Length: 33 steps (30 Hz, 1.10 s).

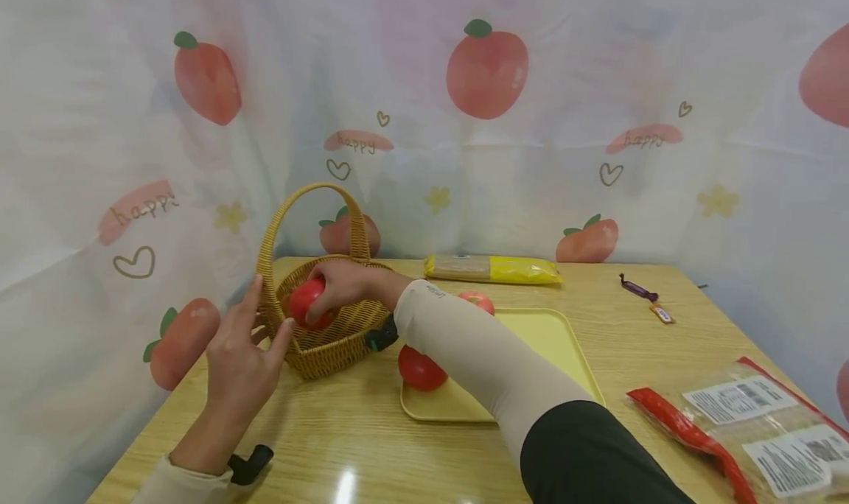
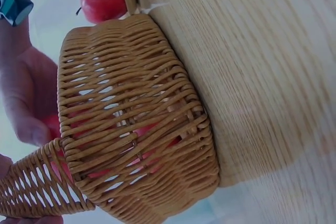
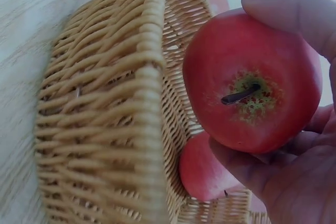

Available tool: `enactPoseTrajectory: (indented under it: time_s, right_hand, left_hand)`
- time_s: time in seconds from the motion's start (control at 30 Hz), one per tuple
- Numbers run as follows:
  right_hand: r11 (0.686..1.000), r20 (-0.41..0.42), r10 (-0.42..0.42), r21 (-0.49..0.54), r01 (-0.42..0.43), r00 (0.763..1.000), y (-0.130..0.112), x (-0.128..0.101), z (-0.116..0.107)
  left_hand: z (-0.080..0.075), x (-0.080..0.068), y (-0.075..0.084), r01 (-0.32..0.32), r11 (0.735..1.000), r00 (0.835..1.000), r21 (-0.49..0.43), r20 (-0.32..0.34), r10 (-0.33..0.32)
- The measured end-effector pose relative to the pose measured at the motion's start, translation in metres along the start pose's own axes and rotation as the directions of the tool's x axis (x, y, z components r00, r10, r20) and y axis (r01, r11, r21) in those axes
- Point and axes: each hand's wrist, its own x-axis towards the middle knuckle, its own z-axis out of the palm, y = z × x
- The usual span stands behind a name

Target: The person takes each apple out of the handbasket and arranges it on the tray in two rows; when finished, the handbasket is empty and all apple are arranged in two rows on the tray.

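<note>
Peach-printed cloth hangs behind the wooden tabletop (image 1: 332, 423). My right hand (image 1: 341, 283) grips a red apple (image 1: 306, 301) over the wicker basket (image 1: 334, 342), where another apple (image 3: 207, 174) already lies under my palm. My left hand (image 1: 242, 353) rests against the basket's near side, fingers relaxed and spread. Beside my right forearm sits a yellow tray (image 1: 550, 338) with two more apples (image 1: 421, 369).

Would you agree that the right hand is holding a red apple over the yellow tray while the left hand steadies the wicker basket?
Not quite: the right hand holds the red apple over the wicker basket, not the yellow tray, as the head view shows. The left hand does steady the basket.
</note>
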Motion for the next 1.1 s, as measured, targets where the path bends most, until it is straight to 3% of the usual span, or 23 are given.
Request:
enactPoseTrajectory:
  time_s: [0.17,0.47,0.7,1.1]
  right_hand:
    - [1.000,-0.032,-0.001,0.026,0.002,0.999,0.004,-0.011,-0.004]
    - [0.996,-0.100,-0.026,0.082,0.035,0.995,0.007,-0.028,-0.008]
    - [0.988,-0.136,0.005,0.156,0.016,0.991,0.008,-0.042,-0.011]
    - [0.990,-0.154,0.019,0.141,0.003,0.988,0.015,-0.065,-0.019]
  left_hand:
    - [0.000,0.001,0.000,-0.019,1.000,1.000,0.020,-0.011,0.019]
    - [0.000,0.001,0.001,0.017,1.000,1.000,-0.005,0.001,-0.017]
    - [0.000,0.000,0.003,0.019,1.000,1.000,0.004,0.010,-0.019]
    - [0.000,0.001,0.000,-0.002,1.000,1.000,0.004,-0.009,0.002]
